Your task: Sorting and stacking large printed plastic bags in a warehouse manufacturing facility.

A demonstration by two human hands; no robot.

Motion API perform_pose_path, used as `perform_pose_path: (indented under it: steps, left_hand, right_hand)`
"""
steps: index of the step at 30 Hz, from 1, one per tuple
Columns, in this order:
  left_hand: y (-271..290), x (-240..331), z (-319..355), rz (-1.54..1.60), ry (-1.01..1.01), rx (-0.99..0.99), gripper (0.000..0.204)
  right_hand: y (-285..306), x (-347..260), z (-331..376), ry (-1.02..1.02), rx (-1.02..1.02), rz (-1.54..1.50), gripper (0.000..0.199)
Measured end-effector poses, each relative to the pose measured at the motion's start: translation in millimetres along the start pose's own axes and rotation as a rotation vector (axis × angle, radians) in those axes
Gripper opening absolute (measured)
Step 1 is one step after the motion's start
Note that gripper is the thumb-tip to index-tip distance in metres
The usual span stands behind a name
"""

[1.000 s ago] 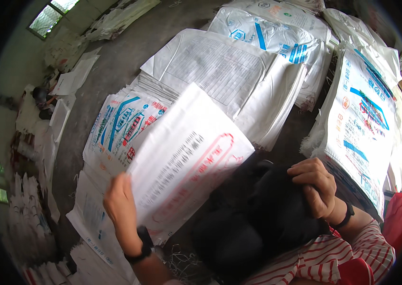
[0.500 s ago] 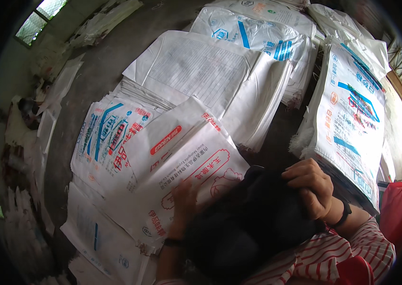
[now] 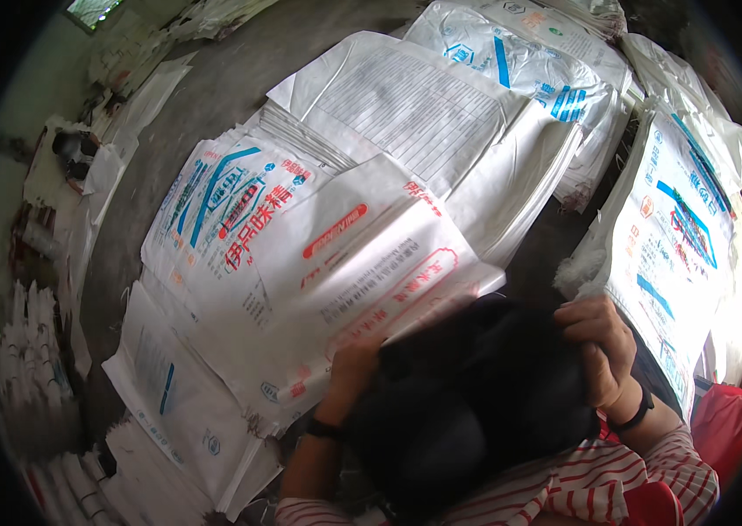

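Fingers of your right hand [image 3: 601,351] are pinching the bulky black cloth bundle [image 3: 476,403]. Your left hand [image 3: 349,373] is pressing the white red-printed woven sack [image 3: 362,263]; its grip is hidden.

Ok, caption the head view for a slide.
Left hand on a white printed sack, right hand gripping dark fabric.

Floor nearly all covered w/ stacks of white printed sacks [image 3: 336,263]. Only open strip: bare grey concrete [image 3: 213,96] at upper left. Black bundle [image 3: 467,394] blocks the lap area btwn left hand [image 3: 352,368] & right hand [image 3: 599,346].
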State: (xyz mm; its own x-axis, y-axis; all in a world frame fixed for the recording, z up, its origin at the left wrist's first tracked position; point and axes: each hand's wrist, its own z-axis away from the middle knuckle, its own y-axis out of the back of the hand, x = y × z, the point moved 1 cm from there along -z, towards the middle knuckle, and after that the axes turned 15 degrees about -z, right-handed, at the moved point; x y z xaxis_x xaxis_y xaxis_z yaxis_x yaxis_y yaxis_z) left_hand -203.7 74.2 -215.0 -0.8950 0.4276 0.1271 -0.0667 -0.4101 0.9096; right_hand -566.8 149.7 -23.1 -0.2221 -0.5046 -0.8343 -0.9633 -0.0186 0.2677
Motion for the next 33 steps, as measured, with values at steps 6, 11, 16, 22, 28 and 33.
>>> perform_pose_path:
  steps: [6,11,16,22,28,33]
  left_hand:
    - [112,-16,-44,0.611,-0.264,-0.109,0.029]
    - [79,-107,-110,0.289,0.186,0.051,0.036]
    - [-21,-184,-156,0.102,0.408,0.167,0.051]
    - [-44,-170,-170,0.046,0.585,0.109,0.065]
    - [-7,-158,-184,0.044,0.554,-0.034,0.062]
    - [-38,-193,-154,0.060,0.396,0.316,0.054]
  right_hand:
    - [5,3,3,-0.012,0.041,0.014,0.023]
    - [10,-1,2,0.006,0.049,0.002,0.024]
    - [8,-3,-3,0.032,0.036,-0.044,0.024]
    - [8,7,0,-0.030,0.055,-0.019,0.023]
    - [3,0,12,-0.098,0.159,0.081,0.022]
    - [-1,0,-1,-0.049,0.107,-0.013,0.021]
